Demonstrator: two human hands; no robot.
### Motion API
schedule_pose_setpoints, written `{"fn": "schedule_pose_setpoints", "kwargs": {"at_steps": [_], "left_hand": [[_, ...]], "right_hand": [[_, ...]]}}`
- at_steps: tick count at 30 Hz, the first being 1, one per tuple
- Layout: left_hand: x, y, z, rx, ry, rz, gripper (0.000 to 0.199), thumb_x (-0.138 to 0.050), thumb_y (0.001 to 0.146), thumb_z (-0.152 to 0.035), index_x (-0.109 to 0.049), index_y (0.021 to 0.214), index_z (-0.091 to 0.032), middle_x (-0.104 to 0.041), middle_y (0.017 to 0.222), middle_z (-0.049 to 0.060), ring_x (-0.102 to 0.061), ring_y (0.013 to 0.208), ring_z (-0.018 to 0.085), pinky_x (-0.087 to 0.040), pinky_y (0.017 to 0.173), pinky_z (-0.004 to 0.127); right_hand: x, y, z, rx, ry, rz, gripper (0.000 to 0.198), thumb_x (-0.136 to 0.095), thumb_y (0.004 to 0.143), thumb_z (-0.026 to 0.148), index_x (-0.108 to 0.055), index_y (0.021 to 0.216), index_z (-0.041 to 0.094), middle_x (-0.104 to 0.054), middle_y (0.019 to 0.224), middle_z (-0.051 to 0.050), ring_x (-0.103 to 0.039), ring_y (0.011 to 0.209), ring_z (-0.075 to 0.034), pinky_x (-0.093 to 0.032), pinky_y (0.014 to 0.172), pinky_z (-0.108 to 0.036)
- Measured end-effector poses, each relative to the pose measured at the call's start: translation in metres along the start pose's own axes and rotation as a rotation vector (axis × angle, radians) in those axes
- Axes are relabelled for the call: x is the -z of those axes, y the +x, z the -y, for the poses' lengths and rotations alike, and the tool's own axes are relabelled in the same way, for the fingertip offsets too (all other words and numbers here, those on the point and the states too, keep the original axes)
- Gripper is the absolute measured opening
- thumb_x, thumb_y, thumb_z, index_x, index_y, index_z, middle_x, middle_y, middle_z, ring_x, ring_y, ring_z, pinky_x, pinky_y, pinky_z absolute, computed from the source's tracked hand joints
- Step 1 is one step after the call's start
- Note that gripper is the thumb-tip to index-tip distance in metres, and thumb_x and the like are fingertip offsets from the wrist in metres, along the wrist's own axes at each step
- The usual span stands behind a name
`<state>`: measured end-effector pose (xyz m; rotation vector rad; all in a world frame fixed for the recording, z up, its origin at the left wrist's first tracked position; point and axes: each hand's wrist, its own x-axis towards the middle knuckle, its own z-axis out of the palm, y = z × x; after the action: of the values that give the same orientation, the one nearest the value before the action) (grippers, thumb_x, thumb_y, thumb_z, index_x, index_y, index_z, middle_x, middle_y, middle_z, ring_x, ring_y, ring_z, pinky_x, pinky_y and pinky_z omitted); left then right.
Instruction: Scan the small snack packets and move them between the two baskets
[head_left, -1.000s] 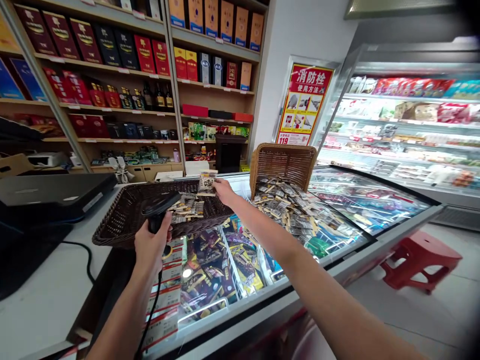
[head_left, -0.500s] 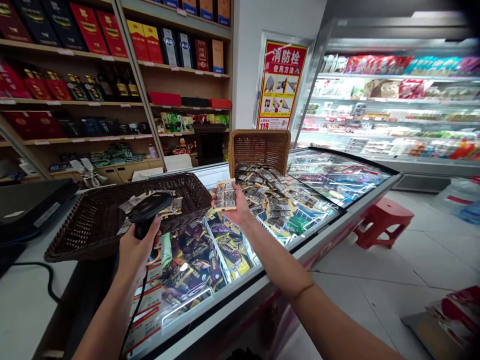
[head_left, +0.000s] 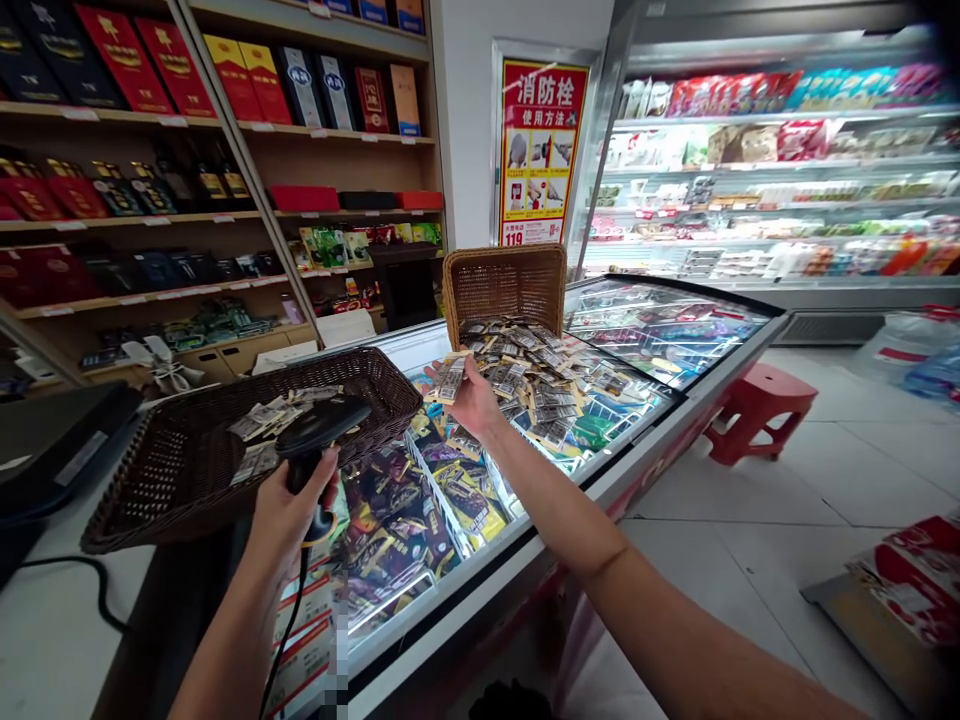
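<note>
My left hand [head_left: 289, 510] is wrapped round the handle of a black barcode scanner [head_left: 322, 425], its head over the near side of a dark brown wicker basket [head_left: 150, 500]. Several small packets [head_left: 262, 415] lie inside that basket. In my right hand [head_left: 472, 400] is a small flat packet [head_left: 452, 378] with a printed label, tilted and gripped between thumb and fingers. Just beyond, a light brown wicker basket [head_left: 504, 280] rests on its side, with a heap of similar packets [head_left: 536, 370] spilling onto the freezer's glass top.
A glass-topped chest freezer [head_left: 480, 590] with packaged goods runs beneath the baskets. To the left stands a dark device [head_left: 67, 445] with a cable on the counter. A red stool [head_left: 765, 410] and a printed carton [head_left: 911, 570] are on the right, with shelves behind.
My left hand and the scanner have moved slightly right and down. The packet in my right hand has tilted. The whole view has shifted a little.
</note>
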<state>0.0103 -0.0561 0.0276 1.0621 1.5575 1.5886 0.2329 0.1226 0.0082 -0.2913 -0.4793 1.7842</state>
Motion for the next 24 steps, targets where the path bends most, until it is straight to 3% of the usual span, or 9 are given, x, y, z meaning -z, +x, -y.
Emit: {"fn": "schedule_pose_setpoints", "kwargs": {"at_steps": [9, 16, 24], "left_hand": [[-0.014, -0.017, -0.009, 0.022, 0.014, 0.083, 0.068, -0.102, 0.057, -0.073, -0.068, 0.080, -0.019, -0.061, 0.067, -0.003, -0.046, 0.054, 0.009, -0.037, 0.047, 0.021], [-0.009, -0.006, 0.009, 0.057, 0.043, 0.187, 0.066, -0.103, 0.057, -0.071, -0.069, 0.082, -0.020, -0.060, 0.065, -0.003, -0.047, 0.054, 0.011, -0.040, 0.047, 0.023], [-0.008, -0.002, 0.019, 0.010, 0.060, 0.222, 0.061, -0.101, 0.061, -0.066, -0.070, 0.085, -0.019, -0.060, 0.063, -0.003, -0.048, 0.054, 0.011, -0.040, 0.048, 0.023]], "right_hand": [[0.008, 0.003, 0.006, 0.134, -0.060, 0.020, 0.038, -0.060, 0.109, 0.054, -0.063, 0.141, 0.034, -0.083, 0.117, -0.006, -0.078, 0.127, -0.031, -0.066, 0.104, -0.062], [0.010, 0.001, 0.001, 0.181, -0.056, 0.043, 0.033, -0.051, 0.112, 0.043, -0.062, 0.141, 0.033, -0.082, 0.112, -0.005, -0.078, 0.124, -0.029, -0.067, 0.104, -0.059], [0.011, 0.001, -0.002, 0.178, -0.076, 0.060, 0.032, -0.051, 0.112, 0.045, -0.062, 0.139, 0.034, -0.082, 0.116, -0.004, -0.079, 0.121, -0.028, -0.068, 0.103, -0.056]]}}
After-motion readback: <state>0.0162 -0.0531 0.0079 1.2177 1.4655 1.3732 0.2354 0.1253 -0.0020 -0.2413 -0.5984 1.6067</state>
